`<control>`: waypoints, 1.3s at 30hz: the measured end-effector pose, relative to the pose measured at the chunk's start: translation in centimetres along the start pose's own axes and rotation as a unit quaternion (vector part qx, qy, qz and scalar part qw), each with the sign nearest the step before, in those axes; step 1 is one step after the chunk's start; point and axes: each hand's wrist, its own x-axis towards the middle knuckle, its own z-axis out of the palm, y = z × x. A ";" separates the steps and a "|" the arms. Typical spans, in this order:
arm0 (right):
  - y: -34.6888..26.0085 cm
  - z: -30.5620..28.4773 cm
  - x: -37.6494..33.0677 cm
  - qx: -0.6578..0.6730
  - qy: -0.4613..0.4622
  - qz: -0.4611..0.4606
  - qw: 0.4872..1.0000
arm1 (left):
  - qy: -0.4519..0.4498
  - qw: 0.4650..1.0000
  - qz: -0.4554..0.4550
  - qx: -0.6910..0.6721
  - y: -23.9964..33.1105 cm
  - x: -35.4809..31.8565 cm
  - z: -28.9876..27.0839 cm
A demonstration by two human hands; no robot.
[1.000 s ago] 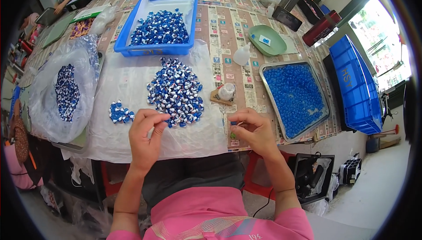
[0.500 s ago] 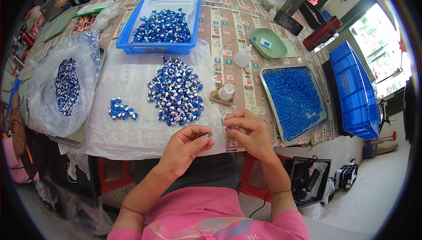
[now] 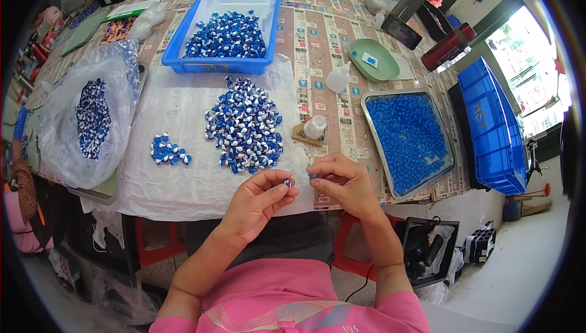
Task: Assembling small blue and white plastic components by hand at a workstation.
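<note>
Close to the table's front edge, my left hand [image 3: 255, 205] pinches a small blue-and-white bead [image 3: 287, 183] between thumb and forefinger. Facing it across a narrow gap, my right hand [image 3: 349, 188] grips a small clear blue bead [image 3: 312, 176] at its fingertips. Just beyond the hands, a large pile of blue-and-white beads [image 3: 244, 125] lies on a white sheet [image 3: 165, 189]. To its left sits a smaller cluster of blue beads [image 3: 168, 151]. Right of my right hand stands a metal tray [image 3: 398, 197] filled with clear blue beads [image 3: 406, 141].
A blue plastic tray [image 3: 256, 66] of beads stands behind the pile. At left lies a clear bag [image 3: 58, 144] of beads. A small jar [image 3: 315, 126], a white squeeze bottle [image 3: 337, 79] and a green dish [image 3: 387, 72] stand right of centre. A blue crate [image 3: 491, 125] leans far right.
The blue bead now shows at my right fingertips, and the bead in my left hand is turned more into view. Both hands stay nearly in place. A person's arm at far left has shifted.
</note>
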 end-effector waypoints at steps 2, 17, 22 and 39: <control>-0.1 0.1 0.1 -0.005 -0.004 0.005 1.000 | 0.000 1.000 0.001 -0.002 0.1 -0.1 -0.1; -1.3 -1.1 1.9 -0.014 0.065 -0.032 0.997 | -0.004 1.000 0.006 -0.010 0.7 -0.7 -0.4; -1.5 -1.5 3.8 -0.074 0.119 -0.086 0.986 | -0.018 1.000 0.010 -0.009 0.6 -0.9 -0.7; -2.5 -0.5 7.7 -0.293 0.131 -0.164 0.933 | -0.019 0.999 0.013 -0.041 1.1 -1.0 -0.6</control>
